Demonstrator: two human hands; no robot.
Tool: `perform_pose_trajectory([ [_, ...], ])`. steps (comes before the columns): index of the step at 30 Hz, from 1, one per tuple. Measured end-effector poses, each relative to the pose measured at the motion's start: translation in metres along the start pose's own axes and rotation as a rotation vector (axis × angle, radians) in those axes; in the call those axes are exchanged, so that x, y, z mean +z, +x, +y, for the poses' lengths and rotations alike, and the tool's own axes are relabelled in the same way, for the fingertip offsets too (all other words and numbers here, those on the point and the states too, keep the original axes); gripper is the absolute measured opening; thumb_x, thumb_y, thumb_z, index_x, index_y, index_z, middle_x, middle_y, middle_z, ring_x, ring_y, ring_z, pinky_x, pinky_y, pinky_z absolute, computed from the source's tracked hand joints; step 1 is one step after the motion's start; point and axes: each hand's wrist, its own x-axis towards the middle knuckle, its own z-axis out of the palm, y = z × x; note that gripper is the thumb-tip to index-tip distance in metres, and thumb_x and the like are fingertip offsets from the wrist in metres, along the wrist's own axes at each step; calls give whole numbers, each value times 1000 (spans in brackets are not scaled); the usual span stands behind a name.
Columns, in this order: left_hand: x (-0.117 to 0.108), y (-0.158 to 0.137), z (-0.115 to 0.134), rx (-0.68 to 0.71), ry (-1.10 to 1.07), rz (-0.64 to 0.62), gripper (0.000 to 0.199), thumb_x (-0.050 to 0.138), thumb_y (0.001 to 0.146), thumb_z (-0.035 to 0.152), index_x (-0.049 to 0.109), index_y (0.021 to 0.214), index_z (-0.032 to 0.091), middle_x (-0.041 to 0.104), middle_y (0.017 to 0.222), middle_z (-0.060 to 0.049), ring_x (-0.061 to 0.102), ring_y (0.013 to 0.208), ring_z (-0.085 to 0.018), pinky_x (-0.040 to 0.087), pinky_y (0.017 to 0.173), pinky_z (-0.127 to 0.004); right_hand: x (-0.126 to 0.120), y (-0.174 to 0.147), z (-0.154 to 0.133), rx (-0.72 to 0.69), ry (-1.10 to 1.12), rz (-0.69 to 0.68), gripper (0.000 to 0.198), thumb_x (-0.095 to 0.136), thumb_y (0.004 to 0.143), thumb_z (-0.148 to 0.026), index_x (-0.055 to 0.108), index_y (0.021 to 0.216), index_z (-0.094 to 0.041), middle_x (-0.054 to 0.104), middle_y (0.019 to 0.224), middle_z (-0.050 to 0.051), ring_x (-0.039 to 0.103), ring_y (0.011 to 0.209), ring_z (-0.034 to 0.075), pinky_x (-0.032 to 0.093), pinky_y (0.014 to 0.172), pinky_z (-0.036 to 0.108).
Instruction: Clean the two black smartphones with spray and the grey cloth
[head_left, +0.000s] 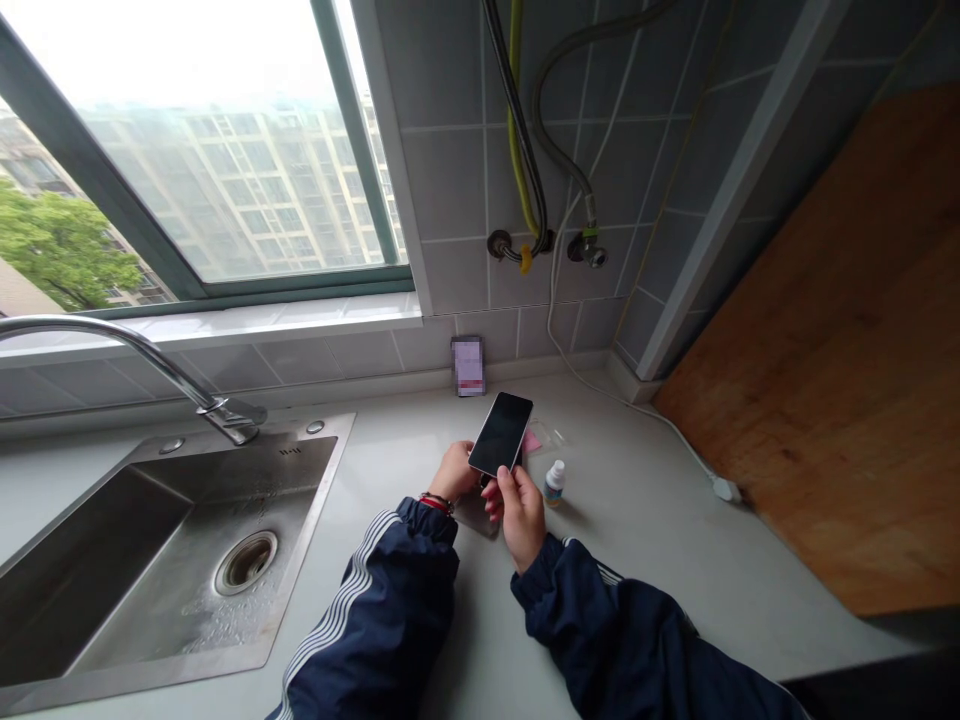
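Observation:
A smartphone [501, 433] with a dark screen is tilted above the counter. My right hand [523, 515] grips its lower right corner, thumb on the front edge and fingers curled beneath. My left hand [453, 472] is at the phone's left side, and its fingers are hidden behind the phone. Below the hands lies a flat greyish-brown item [477, 517], partly covered. To the right of my right hand stands a small white-capped bottle [555, 482] with a coloured label. A pink piece [532, 441] and some clear plastic [553, 433] lie just beyond the phone.
Another phone [469, 368] with a lit screen leans on the tiled wall. At left is a steel sink [341, 440] with a curved faucet [161, 365]. A white cable [637, 405] runs along the counter [675, 560] to a plug [726, 490]. A wooden panel [840, 380] borders the right.

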Motion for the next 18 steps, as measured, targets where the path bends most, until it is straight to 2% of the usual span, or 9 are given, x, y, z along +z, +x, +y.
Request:
perform_pose_trajectory([
  [3,-4,-3,4,-56,-62,-100,16,67,72,23,54,63,18,49,46,3,48,44,-11,41,49,-24,0,0,-1,2,7,-5,48,60,91,-66,58,80,-19,65,67,1,54,49,10,41,40,17],
  [8,-16,-13,6,-77,-167,-161,15,74,69,27,63,71,17,60,59,0,60,56,-15,53,59,-29,0,-1,-4,12,19,-11,47,60,92,-64,59,79,-19,67,68,1,55,48,9,40,41,17],
  [15,-56,-34,-23,-19,-347,-19,41,77,72,54,57,82,19,59,68,3,59,59,-13,48,51,-22,-1,1,-4,61,60,10,48,63,88,-65,57,76,-20,67,69,0,55,48,8,40,42,17],
  [18,-65,-43,-40,10,-449,30,43,74,75,57,52,85,21,58,71,5,60,63,-12,54,58,-25,-1,2,-2,121,87,25,49,66,85,-66,55,77,-20,67,70,-1,55,49,8,40,41,16],
])
